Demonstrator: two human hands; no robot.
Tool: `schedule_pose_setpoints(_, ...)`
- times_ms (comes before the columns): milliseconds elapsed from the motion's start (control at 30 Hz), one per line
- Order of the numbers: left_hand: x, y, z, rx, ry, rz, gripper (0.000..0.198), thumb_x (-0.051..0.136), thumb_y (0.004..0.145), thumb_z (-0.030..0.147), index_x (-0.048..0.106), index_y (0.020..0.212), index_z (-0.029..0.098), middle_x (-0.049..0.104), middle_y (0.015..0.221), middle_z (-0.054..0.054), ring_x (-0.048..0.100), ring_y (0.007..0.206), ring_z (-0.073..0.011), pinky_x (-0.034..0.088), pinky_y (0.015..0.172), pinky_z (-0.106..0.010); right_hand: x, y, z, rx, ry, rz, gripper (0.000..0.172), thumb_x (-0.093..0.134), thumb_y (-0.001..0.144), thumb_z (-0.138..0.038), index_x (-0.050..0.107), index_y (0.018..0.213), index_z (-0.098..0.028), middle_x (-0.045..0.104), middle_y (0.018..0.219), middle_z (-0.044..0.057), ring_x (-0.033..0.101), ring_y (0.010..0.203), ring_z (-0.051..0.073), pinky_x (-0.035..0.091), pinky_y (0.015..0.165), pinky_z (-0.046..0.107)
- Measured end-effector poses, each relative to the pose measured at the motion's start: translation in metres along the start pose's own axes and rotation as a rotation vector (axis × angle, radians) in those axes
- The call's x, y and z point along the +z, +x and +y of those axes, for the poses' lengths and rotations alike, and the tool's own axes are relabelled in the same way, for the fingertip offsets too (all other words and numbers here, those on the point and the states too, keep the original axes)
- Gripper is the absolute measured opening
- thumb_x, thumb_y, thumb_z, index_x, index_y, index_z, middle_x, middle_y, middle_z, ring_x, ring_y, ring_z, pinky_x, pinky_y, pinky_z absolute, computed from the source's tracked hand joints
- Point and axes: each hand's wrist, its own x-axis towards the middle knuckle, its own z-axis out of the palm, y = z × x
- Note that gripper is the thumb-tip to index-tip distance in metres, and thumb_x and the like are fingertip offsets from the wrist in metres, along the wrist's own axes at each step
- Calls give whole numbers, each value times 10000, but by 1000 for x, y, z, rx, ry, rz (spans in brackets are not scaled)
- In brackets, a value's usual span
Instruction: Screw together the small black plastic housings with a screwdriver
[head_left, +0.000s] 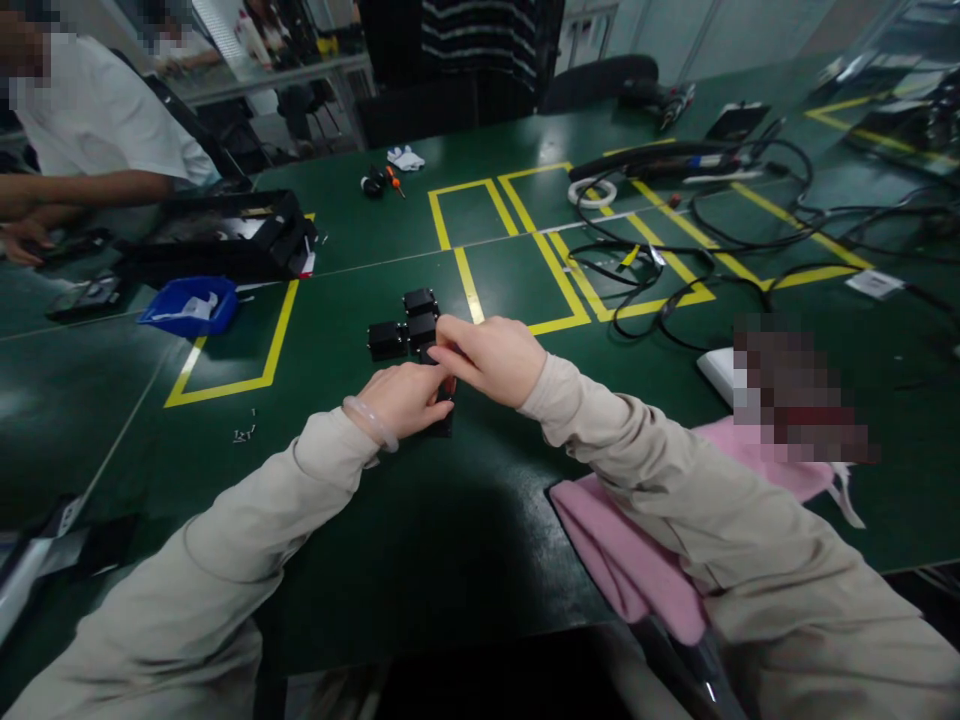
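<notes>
A cluster of small black block-shaped parts (409, 328) lies on the green table (420, 540) near the middle. My left hand (401, 398), with a clear bracelet on the wrist, is closed around the near end of a black part (444, 420) that shows a bit of orange. My right hand (491, 357) pinches the same black assembly from the right, fingers pressed together on it. The two hands touch each other over the part.
A blue tray (187, 306) and a black case (225, 238) stand at the left, where another person's arm (75, 190) rests. Tangled black cables (675, 270) cover the right back. A pink cloth (630, 560) lies near right. Small screws (244, 432) lie loose at left.
</notes>
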Motion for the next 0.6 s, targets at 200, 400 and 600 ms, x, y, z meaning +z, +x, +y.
schedule_pose_setpoints(200,-9,14,16,0,203,-53,225,514,837,292,659,943,156,689,875,-119,686,853,-317,514,693,-386,-4,-3,4,-46,-25,-21,309,380,976,-413,581,1084,-205,685,842,54,626,772,211,246,576,267)
schedule_pose_setpoints(400,-13,15,20,42,261,-95,239,475,860,264,663,954,151,701,920,-129,699,893,-309,532,735,-375,-5,-4,10,-75,1,-5,299,399,968,-416,594,1051,-205,670,820,43,596,732,188,255,589,261)
schedule_pose_setpoints(600,-15,14,23,29,277,-113,280,452,879,238,600,1080,112,701,924,-168,706,875,-339,544,705,-401,-20,-3,21,-61,78,86,260,427,950,-374,598,989,-183,621,773,19,534,663,149,277,611,251)
